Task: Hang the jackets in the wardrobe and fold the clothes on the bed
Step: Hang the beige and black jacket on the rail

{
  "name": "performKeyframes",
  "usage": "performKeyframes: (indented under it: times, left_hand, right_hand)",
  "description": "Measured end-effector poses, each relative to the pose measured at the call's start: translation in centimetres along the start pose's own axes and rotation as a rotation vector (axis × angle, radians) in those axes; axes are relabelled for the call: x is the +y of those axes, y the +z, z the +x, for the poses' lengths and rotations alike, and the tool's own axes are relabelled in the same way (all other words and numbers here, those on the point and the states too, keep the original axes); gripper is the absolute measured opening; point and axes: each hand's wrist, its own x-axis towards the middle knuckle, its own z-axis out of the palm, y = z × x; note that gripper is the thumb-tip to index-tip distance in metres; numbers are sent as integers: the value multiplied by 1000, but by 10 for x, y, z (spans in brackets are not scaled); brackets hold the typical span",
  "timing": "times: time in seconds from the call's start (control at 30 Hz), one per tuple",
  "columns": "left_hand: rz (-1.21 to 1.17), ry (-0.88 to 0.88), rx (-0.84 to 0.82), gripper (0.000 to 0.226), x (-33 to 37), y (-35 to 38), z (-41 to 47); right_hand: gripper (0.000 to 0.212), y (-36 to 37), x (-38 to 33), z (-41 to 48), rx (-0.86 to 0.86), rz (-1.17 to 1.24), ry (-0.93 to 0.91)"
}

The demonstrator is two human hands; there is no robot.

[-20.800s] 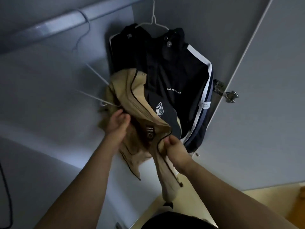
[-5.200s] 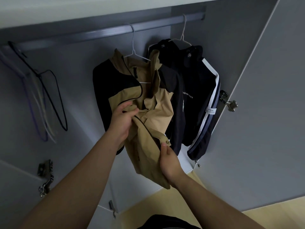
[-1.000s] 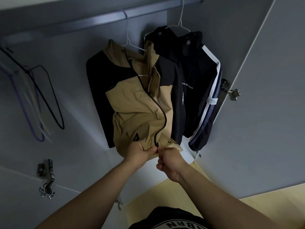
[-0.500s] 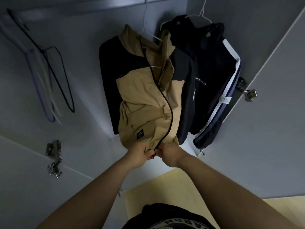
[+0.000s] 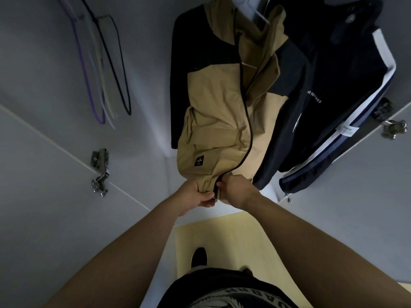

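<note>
A tan and black jacket (image 5: 218,112) hangs on a white hanger (image 5: 260,15) inside the wardrobe. My left hand (image 5: 195,195) pinches the left side of its hem beside the zipper's bottom end. My right hand (image 5: 235,188) grips the right side of the hem there, and the two hands almost touch. A dark navy jacket (image 5: 338,85) with a white stripe hangs just to the right, partly behind the tan one.
Several empty hangers (image 5: 104,70) dangle at the upper left. The open wardrobe doors stand on both sides, with a metal hinge (image 5: 100,172) on the left and another hinge (image 5: 391,127) on the right. Pale yellow floor (image 5: 224,238) lies below.
The view has tilted down, so the rail has left the frame. Both hands have stayed together at the jacket's hem by the zipper's bottom end.
</note>
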Motion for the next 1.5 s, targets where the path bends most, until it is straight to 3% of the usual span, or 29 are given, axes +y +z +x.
performKeyframes:
  times: [0.23, 0.53, 0.77, 0.87, 0.97, 1.0, 1.07, 1.1, 1.17, 1.2, 1.3, 1.4, 1.5]
  left_hand:
    - [6, -99, -47, 27, -8, -15, -6]
    - [82, -254, 19, 31, -30, -22, -12]
    - [169, -180, 52, 24, -5, -30, 0]
    - [145, -203, 61, 22, 1, -27, 0]
    - [175, -354, 74, 13, -3, -26, -2]
    - [201, -408, 102, 5, -5, -25, -3]
    - [355, -438, 258, 11, -8, -21, 3]
    - [450, -419, 320, 22, -8, -17, 6]
    - [590, -293, 405, 73, -6, -1, 12]
    - [613, -165, 411, 80, -5, 8, 15]
    - [709, 132, 294, 41, 0, 32, 26]
    - [690, 97, 148, 29, -8, 43, 34]
    - [644, 120, 128, 19, -26, 54, 40]
  right_hand:
    - [31, 5, 3, 5, 44, 48, 46]
    - [31, -23, 22, 17, 133, 17, 146]
    - [34, -70, 21, 26, 276, -13, 164]
    - [34, -75, 24, 25, 267, -61, 170]
    - [34, -66, 24, 16, 179, -138, 108]
    - [33, -58, 23, 12, 141, -176, 71]
    - [29, -41, 21, 2, 97, -253, 19]
    - [28, -34, 19, -2, 84, -278, 7]
    - [29, -22, 16, -7, 49, -307, 3]
    - [28, -17, 14, -9, 32, -307, 13]
    - [24, -2, 9, -11, -17, -281, 33]
    - [22, 5, 11, -12, -60, -234, 70]
    - [14, 10, 17, -12, -103, -230, 78]
